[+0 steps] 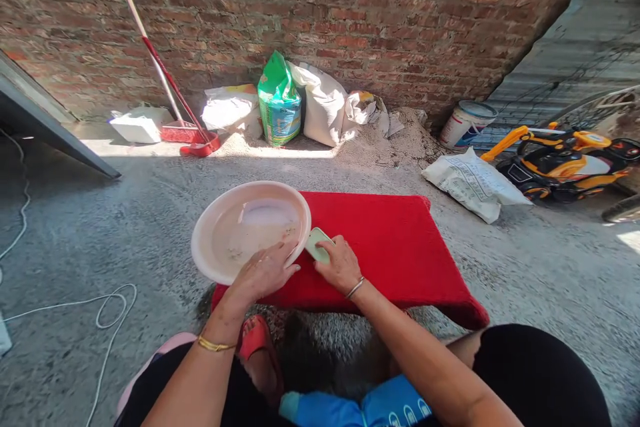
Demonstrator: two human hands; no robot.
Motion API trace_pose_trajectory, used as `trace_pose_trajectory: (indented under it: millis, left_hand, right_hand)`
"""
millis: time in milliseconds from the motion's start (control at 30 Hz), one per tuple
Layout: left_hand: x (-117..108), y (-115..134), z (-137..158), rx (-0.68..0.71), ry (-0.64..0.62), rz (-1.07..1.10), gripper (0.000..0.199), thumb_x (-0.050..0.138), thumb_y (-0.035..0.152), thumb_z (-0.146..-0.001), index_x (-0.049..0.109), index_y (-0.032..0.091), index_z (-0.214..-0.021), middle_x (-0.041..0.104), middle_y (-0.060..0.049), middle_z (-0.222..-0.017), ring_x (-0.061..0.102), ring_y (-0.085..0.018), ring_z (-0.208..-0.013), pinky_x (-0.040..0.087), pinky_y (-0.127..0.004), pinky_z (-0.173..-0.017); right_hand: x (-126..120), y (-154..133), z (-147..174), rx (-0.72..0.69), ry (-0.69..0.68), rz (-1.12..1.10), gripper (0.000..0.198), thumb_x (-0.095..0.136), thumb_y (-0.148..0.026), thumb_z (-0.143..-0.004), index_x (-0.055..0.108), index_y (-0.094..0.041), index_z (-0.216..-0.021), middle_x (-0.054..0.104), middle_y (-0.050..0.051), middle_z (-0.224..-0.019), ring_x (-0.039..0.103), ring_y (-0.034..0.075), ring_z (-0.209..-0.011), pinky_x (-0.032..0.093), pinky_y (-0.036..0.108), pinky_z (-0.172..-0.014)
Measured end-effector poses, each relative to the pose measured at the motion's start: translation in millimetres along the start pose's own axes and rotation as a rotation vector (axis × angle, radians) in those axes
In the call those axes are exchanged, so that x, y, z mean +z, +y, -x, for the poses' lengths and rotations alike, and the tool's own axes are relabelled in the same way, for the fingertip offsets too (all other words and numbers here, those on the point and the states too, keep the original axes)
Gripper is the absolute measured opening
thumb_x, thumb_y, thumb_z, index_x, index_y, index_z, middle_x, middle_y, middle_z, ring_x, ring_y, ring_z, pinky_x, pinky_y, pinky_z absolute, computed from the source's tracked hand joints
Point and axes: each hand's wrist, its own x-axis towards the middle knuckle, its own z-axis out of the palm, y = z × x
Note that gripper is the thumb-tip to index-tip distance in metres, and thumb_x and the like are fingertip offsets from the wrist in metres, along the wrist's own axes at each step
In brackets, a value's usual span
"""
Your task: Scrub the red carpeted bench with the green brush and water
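Note:
A pale pink basin of water, with small specks in it, sits at the left end of a low bench or table under a red cloth. My left hand lies over the basin's near right rim, fingers stretched inward and thumb apart on the outside. Just right of the basin, my right hand grips a small pale green dish-like object with rounded corners, thumb and fingers around its near end. What that object contains, if anything, I cannot make out.
Beneath my arms lies blue fabric near a red sandal. A white cable loops on the floor at left. Along the brick wall stand a red dustpan, sacks and a bucket. A toy excavator is at right.

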Motion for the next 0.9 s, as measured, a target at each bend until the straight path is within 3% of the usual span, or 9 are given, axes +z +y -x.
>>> trace_pose_trajectory:
  millis: [67,133,233,367,467,567,733,800,900]
  left_hand:
    - [1,-1,0,0.007,0.000,-0.006,0.055,0.055,0.032,-0.088,0.048,0.019,-0.141,0.049,-0.014,-0.147,0.044,-0.029,-0.137,0.039,-0.044,-0.112]
    - [2,-2,0,0.023,0.001,-0.014,0.055,0.054,0.032,-0.089,0.047,0.018,-0.141,0.049,-0.016,-0.147,0.045,-0.029,-0.137,0.039,-0.044,-0.112]
    - [4,-5,-1,0.037,0.002,-0.027,0.054,0.053,0.033,-0.089,0.047,0.017,-0.140,0.051,-0.016,-0.145,0.049,-0.030,-0.134,0.042,-0.044,-0.109]
    - [6,-6,-2,0.048,0.015,-0.023,0.054,0.053,0.033,-0.089,0.047,0.017,-0.140,0.050,-0.015,-0.146,0.046,-0.029,-0.136,0.040,-0.043,-0.111]
    - [5,-5,-3,0.037,0.019,-0.008,0.057,0.054,0.031,-0.087,0.044,0.019,-0.142,0.047,-0.014,-0.149,0.043,-0.028,-0.138,0.039,-0.041,-0.112]
    - [3,-5,-3,0.031,0.019,-0.006,0.058,0.054,0.031,-0.088,0.043,0.019,-0.144,0.044,-0.013,-0.151,0.042,-0.028,-0.139,0.039,-0.041,-0.112]
    - [6,-8,-5,0.064,0.033,-0.020,0.057,0.052,0.031,-0.089,0.044,0.017,-0.143,0.040,-0.014,-0.153,0.038,-0.027,-0.141,0.037,-0.042,-0.114]
    - [8,-10,-6,0.065,0.040,-0.025,0.058,0.052,0.032,-0.089,0.043,0.017,-0.144,0.042,-0.014,-0.152,0.039,-0.027,-0.141,0.037,-0.041,-0.114]
    - [10,-12,-7,0.062,0.042,-0.032,0.060,0.053,0.033,-0.089,0.041,0.018,-0.146,0.043,-0.014,-0.151,0.040,-0.028,-0.140,0.039,-0.042,-0.112]
  right_hand:
    - [1,6,-3,-0.057,0.007,0.074,0.040,0.068,-0.034,-0.076,0.067,-0.029,-0.116,0.055,0.007,-0.104,0.055,0.021,-0.095,0.042,0.031,-0.084]
    - [-9,38,0,0.001,0.042,0.099,0.039,0.068,-0.035,-0.078,0.067,-0.029,-0.117,0.055,0.007,-0.103,0.055,0.021,-0.094,0.043,0.031,-0.084]
    - [-44,120,21,0.267,0.148,0.107,0.041,0.065,-0.040,-0.079,0.067,-0.028,-0.117,0.055,0.006,-0.100,0.056,0.021,-0.092,0.044,0.033,-0.084]
    - [-105,239,78,0.704,0.347,0.128,0.053,0.059,-0.055,-0.076,0.066,-0.022,-0.118,0.058,0.012,-0.101,0.057,0.031,-0.097,0.045,0.044,-0.084]
    - [-130,280,114,0.939,0.477,0.103,0.060,0.061,-0.062,-0.070,0.069,-0.018,-0.109,0.060,0.017,-0.099,0.056,0.035,-0.095,0.044,0.050,-0.081]
    - [-116,252,127,0.836,0.520,0.034,0.058,0.060,-0.063,-0.070,0.068,-0.019,-0.108,0.060,0.012,-0.095,0.054,0.031,-0.094,0.045,0.048,-0.084]
    - [-37,113,122,0.200,0.332,-0.078,0.038,0.059,-0.045,-0.082,0.065,-0.025,-0.114,0.056,0.009,-0.104,0.056,0.023,-0.096,0.048,0.037,-0.086]
    - [-14,72,122,0.017,0.251,-0.041,0.036,0.064,-0.038,-0.081,0.065,-0.028,-0.116,0.055,0.008,-0.109,0.056,0.023,-0.098,0.049,0.036,-0.086]
    - [-10,64,126,-0.052,0.213,0.007,0.036,0.066,-0.035,-0.081,0.065,-0.029,-0.117,0.055,0.008,-0.109,0.056,0.024,-0.099,0.049,0.038,-0.087]
